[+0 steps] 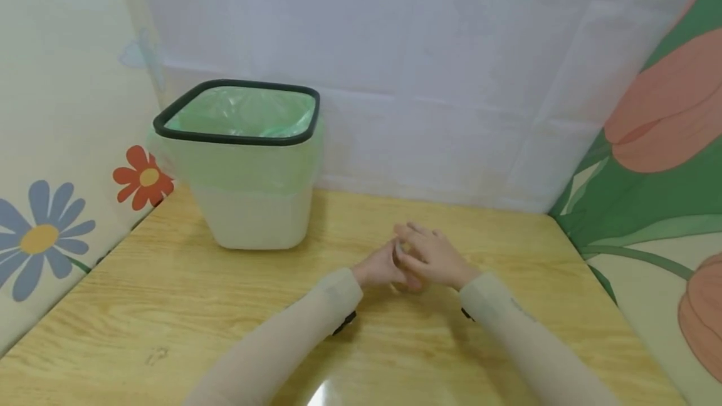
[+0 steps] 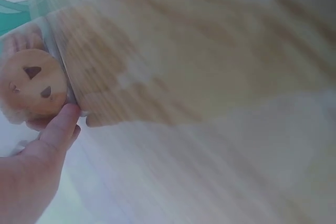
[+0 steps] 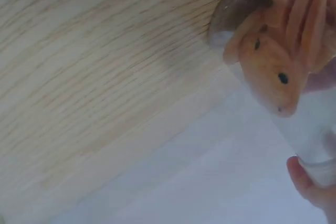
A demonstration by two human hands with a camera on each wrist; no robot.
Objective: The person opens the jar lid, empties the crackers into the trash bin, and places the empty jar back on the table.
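Note:
Close together above the table, my left hand (image 1: 379, 268) and my right hand (image 1: 437, 259) both hold a small see-through container (image 1: 398, 252), mostly hidden by fingers in the head view. In the right wrist view, the clear container (image 3: 310, 135) has a curved rim, with a right-hand fingertip against it. An orange animal-like figure (image 3: 273, 72) with dark eyes shows at it; inside or on the wall, I cannot tell. In the left wrist view, the left thumb presses below a round tan face-like piece (image 2: 39, 85) with dark marks.
A white bin (image 1: 259, 218) with a dark rim and green liner stands at the back left of the wooden table (image 1: 186, 324). A white sheet (image 1: 451, 80) hangs behind. Flower-painted walls (image 1: 62, 111) flank both sides.

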